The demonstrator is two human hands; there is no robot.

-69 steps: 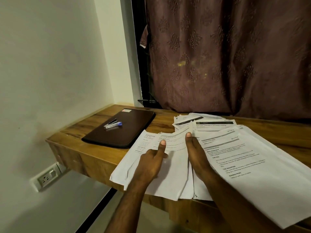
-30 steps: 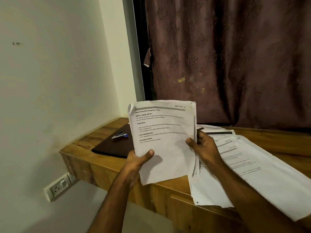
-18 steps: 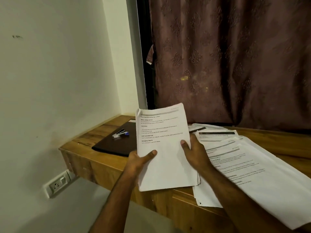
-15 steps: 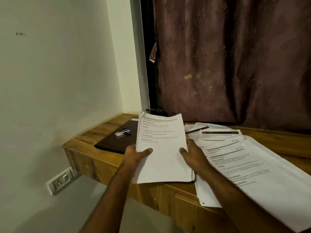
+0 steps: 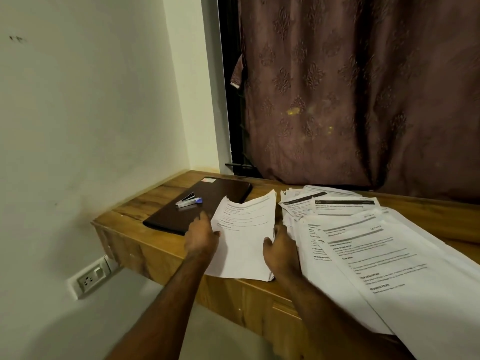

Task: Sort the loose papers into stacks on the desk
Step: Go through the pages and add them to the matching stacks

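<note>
Both hands, the left hand (image 5: 201,236) and right hand (image 5: 281,252), grip a small stack of printed sheets (image 5: 244,242) by its side edges, fingers curled, on the wooden table (image 5: 135,211) beside loose papers (image 5: 376,255); squaring the edges before release would serve best.

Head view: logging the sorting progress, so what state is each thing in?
Paper stack: on the desk, held at both sides.
Left hand: gripping its left edge.
Right hand: gripping its right edge.
Loose papers: spread out, overlapping.
Stapler: lying on the folder.
</note>
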